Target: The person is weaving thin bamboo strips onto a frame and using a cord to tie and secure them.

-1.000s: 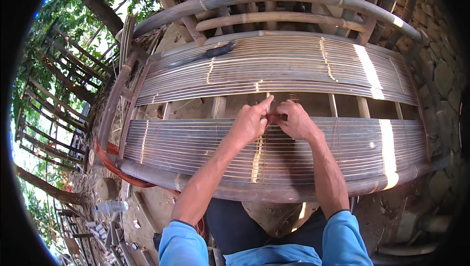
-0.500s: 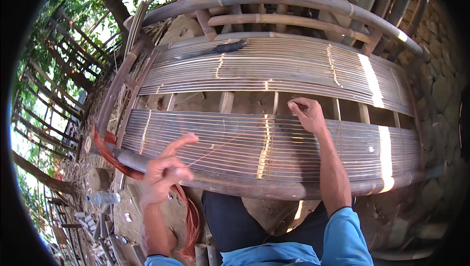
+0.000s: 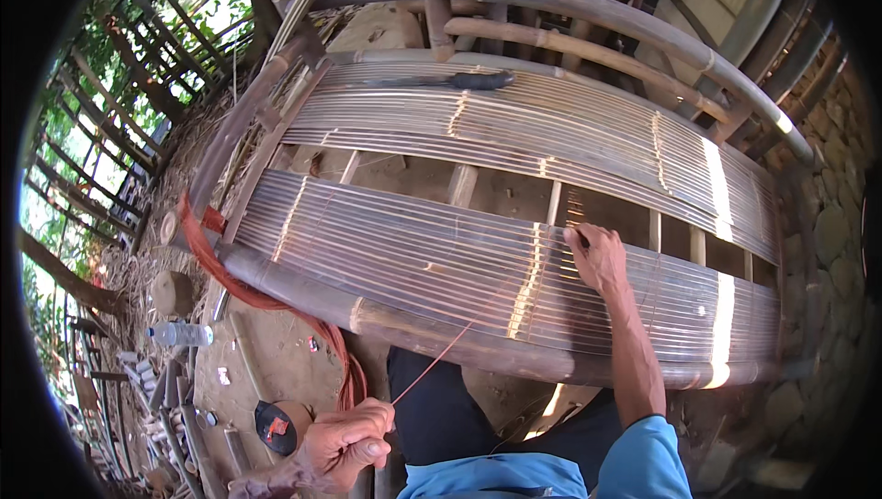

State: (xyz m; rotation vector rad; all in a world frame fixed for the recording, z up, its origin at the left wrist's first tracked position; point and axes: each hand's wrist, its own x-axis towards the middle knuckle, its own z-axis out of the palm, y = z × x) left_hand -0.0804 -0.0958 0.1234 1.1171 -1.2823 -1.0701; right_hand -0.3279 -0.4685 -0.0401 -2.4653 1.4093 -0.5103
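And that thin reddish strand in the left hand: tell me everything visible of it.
The thin reddish strand is held in the closed left hand, low in the picture. From the fist it slants up and rightward, straight and apparently taut, across the front bamboo rail and over the near slats, where it becomes too faint to follow. Whether it is cord, fibre or wire, I cannot tell.

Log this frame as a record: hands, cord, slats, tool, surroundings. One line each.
left hand: closed on the cord
right hand: fingers curled at the inner edge of the front slats; grip unclear
cord: thin, reddish, runs from left hand over the front rail; far end too faint
front slats: gap separates them from rear slats
knife: on rear slats, handle black
bottle: on its side, ground at left
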